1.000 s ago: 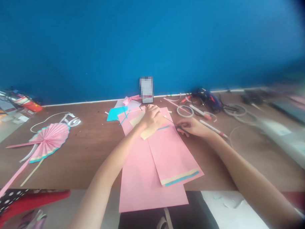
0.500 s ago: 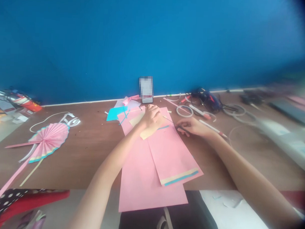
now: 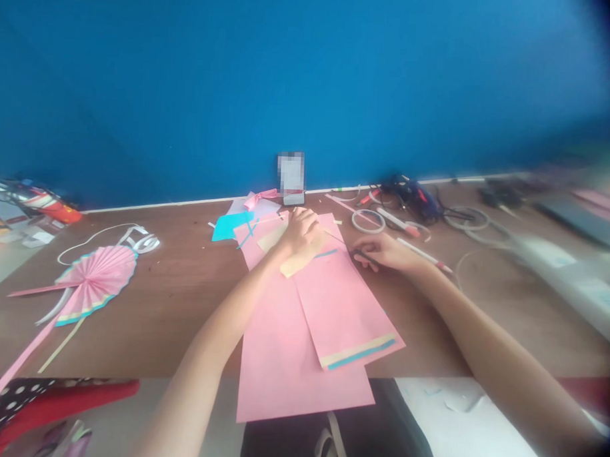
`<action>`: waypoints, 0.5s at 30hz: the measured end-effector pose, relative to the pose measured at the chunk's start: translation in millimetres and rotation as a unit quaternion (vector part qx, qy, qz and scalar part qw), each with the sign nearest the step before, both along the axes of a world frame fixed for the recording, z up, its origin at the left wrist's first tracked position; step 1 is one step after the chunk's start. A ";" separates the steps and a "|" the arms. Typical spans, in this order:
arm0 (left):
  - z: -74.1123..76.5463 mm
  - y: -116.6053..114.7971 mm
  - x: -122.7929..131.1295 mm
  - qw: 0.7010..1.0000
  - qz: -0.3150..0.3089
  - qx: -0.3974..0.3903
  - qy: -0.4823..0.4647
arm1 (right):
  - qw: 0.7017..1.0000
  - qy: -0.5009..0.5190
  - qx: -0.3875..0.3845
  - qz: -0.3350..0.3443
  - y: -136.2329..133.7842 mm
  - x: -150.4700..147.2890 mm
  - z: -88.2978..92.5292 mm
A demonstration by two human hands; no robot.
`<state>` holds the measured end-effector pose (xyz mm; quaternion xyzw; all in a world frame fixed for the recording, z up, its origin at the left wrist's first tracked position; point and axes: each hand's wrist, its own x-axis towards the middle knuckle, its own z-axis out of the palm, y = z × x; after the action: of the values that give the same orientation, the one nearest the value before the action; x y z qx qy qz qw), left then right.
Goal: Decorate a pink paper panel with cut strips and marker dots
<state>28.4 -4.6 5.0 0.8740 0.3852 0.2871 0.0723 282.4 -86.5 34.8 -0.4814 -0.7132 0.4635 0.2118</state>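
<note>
Centrally, a striped pink sheet (image 3: 350, 303) overlaps a larger pink sheet (image 3: 275, 361) on the brown table (image 3: 182, 304); the left hand (image 3: 303, 230), fingers curled, rests over cream paper (image 3: 294, 264) near their far end, and whether it grips anything cannot be told; the right hand (image 3: 378, 251), just beside the striped pink sheet, is closed around a slim dark tool (image 3: 358, 254); a pleated pink fan (image 3: 100, 278) lies well apart at left

The left hand (image 3: 303, 230) rests over cream paper (image 3: 296, 264) on pink sheets (image 3: 280, 367) overhanging the tabletop (image 3: 167, 304). Beside them, the right hand (image 3: 381, 251) holds a slim, partly hidden tool (image 3: 360, 253). A pleated fan (image 3: 97, 278) lies far left.
</note>
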 end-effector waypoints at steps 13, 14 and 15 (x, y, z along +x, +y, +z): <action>-2.7 1.2 0.4 1.000 0.003 0.001 0.005 | 0.999 0.043 0.007 0.009 7.3 0.9 -19.4; -2.2 0.9 0.3 1.000 0.003 0.000 0.005 | 0.999 0.046 0.008 0.010 7.4 0.8 -20.1; -1.4 0.6 0.2 1.000 0.002 -0.002 0.005 | 0.999 0.047 0.009 0.010 7.7 0.9 -20.9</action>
<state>28.6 -4.0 3.7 0.8744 0.3881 0.2823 0.0719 283.3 -78.9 13.9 -0.4495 -0.7113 0.4817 0.2447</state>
